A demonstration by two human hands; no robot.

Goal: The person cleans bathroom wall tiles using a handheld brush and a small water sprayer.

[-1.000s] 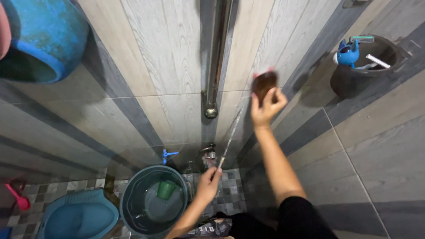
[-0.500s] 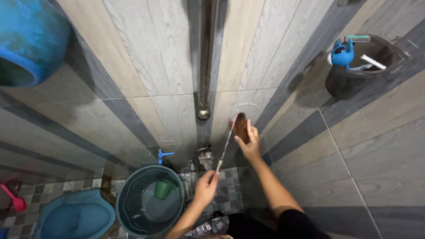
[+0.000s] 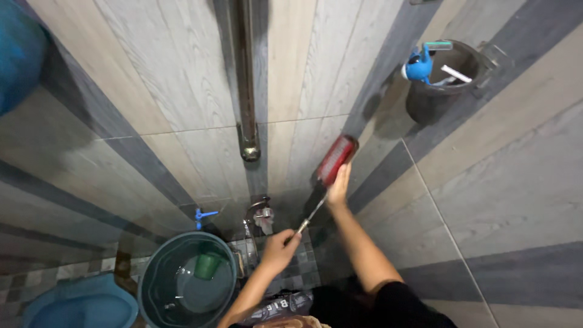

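My right hand (image 3: 339, 186) presses a red-and-dark scrubbing pad (image 3: 336, 159) against the tiled wall near the corner. My left hand (image 3: 280, 248) is lower down and grips the metal end of a thin hose (image 3: 312, 212) that runs up toward the pad. Both forearms reach out from the bottom of the view.
A vertical metal pipe (image 3: 246, 79) runs down the wall. A dark wall holder (image 3: 440, 82) holds a blue item and brushes. Below stand a grey bucket (image 3: 154, 290) of water with a green cup (image 3: 207, 265), a blue tap (image 3: 203, 215) and a blue squat toilet (image 3: 79, 305).
My right hand brought the pad down from higher on the wall, then turned it against the tiles near the corner. My left hand kept its hold on the hose. The view shifted right.
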